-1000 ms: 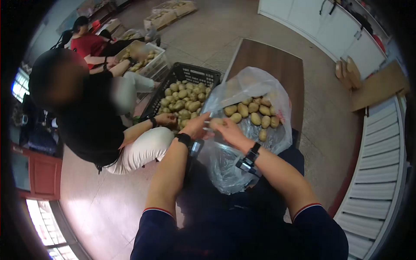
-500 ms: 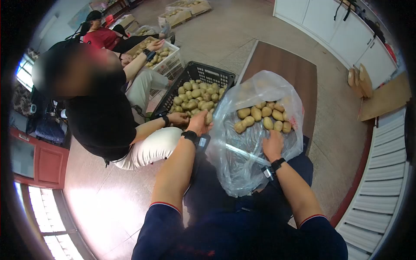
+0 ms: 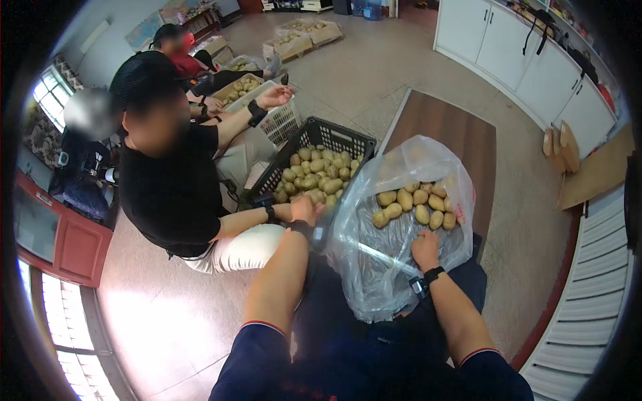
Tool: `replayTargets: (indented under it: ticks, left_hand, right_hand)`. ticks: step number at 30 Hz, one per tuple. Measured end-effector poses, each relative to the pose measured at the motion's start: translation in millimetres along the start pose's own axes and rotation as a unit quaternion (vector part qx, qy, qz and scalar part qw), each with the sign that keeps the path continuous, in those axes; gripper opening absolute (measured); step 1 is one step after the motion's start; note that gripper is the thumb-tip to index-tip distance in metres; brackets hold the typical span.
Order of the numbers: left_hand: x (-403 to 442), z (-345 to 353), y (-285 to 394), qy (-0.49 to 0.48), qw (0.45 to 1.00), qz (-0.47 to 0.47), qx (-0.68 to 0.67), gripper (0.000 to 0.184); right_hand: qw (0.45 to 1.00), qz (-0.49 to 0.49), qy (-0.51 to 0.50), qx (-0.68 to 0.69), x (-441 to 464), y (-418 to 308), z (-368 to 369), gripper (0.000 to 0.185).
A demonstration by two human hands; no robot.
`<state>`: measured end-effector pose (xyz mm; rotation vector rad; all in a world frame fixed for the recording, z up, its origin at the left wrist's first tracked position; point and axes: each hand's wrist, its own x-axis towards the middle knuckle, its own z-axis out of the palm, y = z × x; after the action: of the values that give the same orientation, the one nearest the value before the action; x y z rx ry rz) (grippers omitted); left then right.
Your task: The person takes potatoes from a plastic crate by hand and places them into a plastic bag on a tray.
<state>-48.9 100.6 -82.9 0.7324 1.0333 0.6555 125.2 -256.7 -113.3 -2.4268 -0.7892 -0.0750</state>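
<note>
My left hand [image 3: 307, 210] is at the near edge of the black crate [image 3: 342, 136], by the potatoes [image 3: 319, 171] in it; its fingers are blurred and partly hidden. My right hand [image 3: 425, 250] is over the clear plastic bag [image 3: 364, 277], just below the potatoes [image 3: 421, 198] lying inside. Its fingers are curled closed, and what they hold, if anything, is hidden. The open bag rests partly on a brown wooden board [image 3: 448, 120] and partly over my lap.
Left of the crate sits a co-worker in black [image 3: 167, 187], one forearm close to my left hand, the other raised over a white crate [image 3: 284, 123]. Another person in red [image 3: 187, 63] sits behind. Potato boxes [image 3: 287, 45] stand on the floor; white cabinets [image 3: 498, 47] are at right.
My left hand has gone from beside my right hand to the black crate. My right hand has moved away rightward and down over the bag. The co-worker's far arm has risen. The view has shifted.
</note>
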Motion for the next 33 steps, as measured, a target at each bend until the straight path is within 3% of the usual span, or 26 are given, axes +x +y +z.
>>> replayTargets:
  ticks: [2,3,4,5,6,7,8,9,10,11,12,14,15,20,22,26,31,33]
  left_hand:
    - [6,-4,0,-0.002,0.998,-0.055,-0.009,0.025]
    - [14,-9,-7,-0.004,0.999,-0.052,-0.010,0.025]
    - [26,-14,-19,-0.044,0.986,0.066,0.146,0.021]
    - [44,-19,-35,-0.082,0.934,0.181,0.296,0.018]
    - [64,-25,-51,-0.115,0.845,0.292,0.433,0.017]
    - [96,-40,-69,-0.194,0.740,0.395,0.508,0.028]
    - [91,-35,-70,-0.206,0.761,0.352,0.504,0.030]
    - [46,-11,-47,-0.232,0.866,0.218,0.385,0.031]
    - [-5,13,-23,-0.250,0.932,0.073,0.250,0.032]
    - [12,9,-41,-0.217,0.974,-0.021,0.064,0.035]
    - [25,6,-54,-0.216,0.974,-0.020,0.065,0.035]
    - [42,12,-66,-0.293,0.943,-0.019,0.157,0.040]
    - [-51,52,-4,-0.199,0.963,-0.131,0.126,0.041]
    - [-85,78,1,-0.246,0.943,-0.124,0.187,0.039]
    - [-102,84,12,-0.294,0.919,-0.171,0.200,0.040]
    - [-93,81,4,-0.360,0.897,-0.219,0.135,0.037]
    - [-86,73,11,-0.321,0.930,-0.155,0.092,0.020]
    - [-77,68,12,-0.279,0.947,-0.144,0.067,0.019]
  right_hand:
    - [0.963,0.181,-0.045,0.196,5,8,18,0.022]
    - [0.912,0.260,-0.104,0.299,8,23,34,0.027]
    - [0.913,0.258,-0.101,0.300,10,13,22,0.027]
    - [0.823,0.326,-0.147,0.441,9,-5,-1,0.027]
    - [0.706,0.380,-0.188,0.567,11,-20,-18,0.029]
    - [0.708,0.375,-0.187,0.569,13,-24,-22,0.029]
    - [0.660,0.382,-0.194,0.617,14,-28,-25,0.025]
    - [0.608,0.386,-0.201,0.664,18,-33,-26,0.021]
    - [0.608,0.383,-0.202,0.666,23,-37,-24,0.021]
    - [0.633,0.329,-0.214,0.667,26,-40,-22,0.020]
    - [0.655,0.276,-0.225,0.666,28,-44,-20,0.019]
    - [0.657,0.263,-0.236,0.666,39,-67,-35,0.018]
    - [0.658,0.254,-0.247,0.664,43,-81,-46,0.017]
    - [0.676,0.256,-0.308,0.619,62,-134,-62,0.019]
    - [0.736,0.243,-0.329,0.540,64,-156,-60,0.023]
    - [0.797,0.150,-0.362,0.460,65,-178,-38,0.025]
    - [0.826,0.134,-0.302,0.457,57,-179,-30,0.028]
    - [0.882,0.094,-0.262,0.379,51,-159,-13,0.031]
